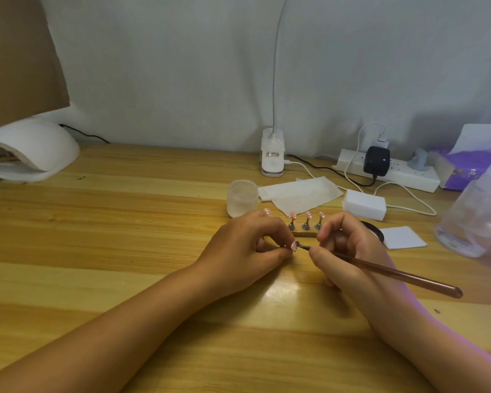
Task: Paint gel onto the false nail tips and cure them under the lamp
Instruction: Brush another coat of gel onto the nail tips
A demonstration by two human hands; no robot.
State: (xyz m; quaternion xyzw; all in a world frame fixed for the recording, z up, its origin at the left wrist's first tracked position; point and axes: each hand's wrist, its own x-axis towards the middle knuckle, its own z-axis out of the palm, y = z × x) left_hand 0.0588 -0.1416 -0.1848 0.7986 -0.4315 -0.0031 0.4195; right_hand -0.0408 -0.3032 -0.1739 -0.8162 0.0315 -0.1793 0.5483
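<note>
- Sitting at the far left of the wooden counter (125, 222), a white nail curing lamp (31, 148) has its opening turned toward the left edge, and a black cable runs along the wall behind it.
- Near the middle, the left hand (247, 251) rests on the counter. Its grip pinches a small pink false nail tip (294, 246) between thumb and forefinger, with the other fingers curled under.
- Just behind that hand stands a frosted jar (242, 197), and further back, against the wall, the clip base of a white gooseneck desk lamp (272, 157).
- A crumpled white wipe (301, 195) lies flat just right of the jar.
- Three more pink tips (308, 214) stand upright on metal holders in a row on a wooden strip (305, 234), just behind the gap between the two hands.
- The right hand (349, 251) has its grip pinched on a brown-handled brush (394, 272) close to the bristle end. The brush tip touches the held nail tip, and the handle slants away to the lower right.
- Behind this hand are a black pot (376, 232), partly hidden, a white square pad (403, 237) and a white box (364, 205).
- Along the wall lies a white power strip (394, 173) carrying a black adapter (376, 161).
- At the far right are a purple tissue pack (471, 165) and a clear plastic container (476, 211).
</note>
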